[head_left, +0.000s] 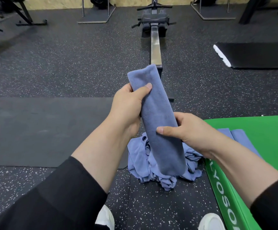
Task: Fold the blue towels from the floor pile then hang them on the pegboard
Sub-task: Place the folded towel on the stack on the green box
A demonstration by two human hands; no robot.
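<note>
Head view: we grip the soft, light folded towel [156, 117], left hand [128, 103] at 11 o'clock, right hand [183, 128] at 5 o'clock.

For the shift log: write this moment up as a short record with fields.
place: gym floor, rowing machine ahead
held item: folded blue towel, long narrow strip, off the floor
left hand: grips the towel near its upper end
right hand: grips it lower down
pile: crumpled blue towels on the floor below
folded towels: on the green mat
pegboard: not in view
</note>
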